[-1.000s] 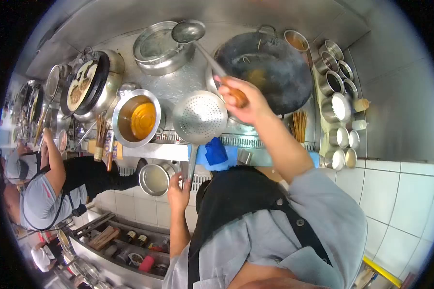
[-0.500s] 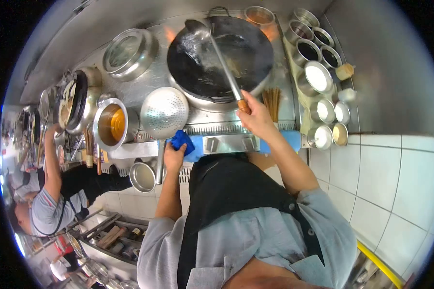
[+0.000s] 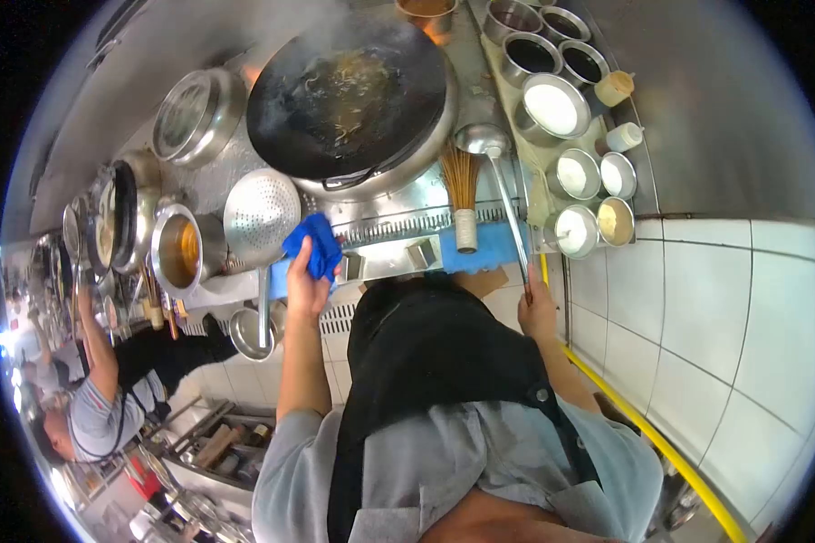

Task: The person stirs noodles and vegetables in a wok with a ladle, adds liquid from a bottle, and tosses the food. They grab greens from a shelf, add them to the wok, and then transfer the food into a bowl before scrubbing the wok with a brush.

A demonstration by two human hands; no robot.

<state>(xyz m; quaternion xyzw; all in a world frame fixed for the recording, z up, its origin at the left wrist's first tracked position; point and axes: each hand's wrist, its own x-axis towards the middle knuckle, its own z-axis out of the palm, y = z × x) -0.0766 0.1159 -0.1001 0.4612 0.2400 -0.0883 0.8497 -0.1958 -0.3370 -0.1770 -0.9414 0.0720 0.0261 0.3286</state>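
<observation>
My right hand [image 3: 537, 309] is wrapped round the handle of a long metal ladle [image 3: 505, 195], whose bowl lies to the right of the wok near the seasoning pots. In my left hand [image 3: 308, 282] a folded blue cloth [image 3: 314, 246] is gripped, just below the wok's near rim. The black wok [image 3: 276, 127] sits on the burner with thin pieces of food in bubbling liquid, and steam rises from it. A perforated strainer [image 3: 261, 210] rests left of the cloth. Between wok and ladle lies a bamboo brush [image 3: 463, 195].
Metal pots of white and dark seasonings, such as a white-filled pot [image 3: 556, 106], line the right side. A lidded pot [image 3: 199, 118] and a pot with orange liquid [image 3: 188, 253] stand left. Flames show behind the wok. Another person [image 3: 109, 407] works at far left.
The ladle has left the wok and come down to its right, with my right hand drawn back toward my body. My left hand has raised the blue cloth toward the wok. The camera view has shifted.
</observation>
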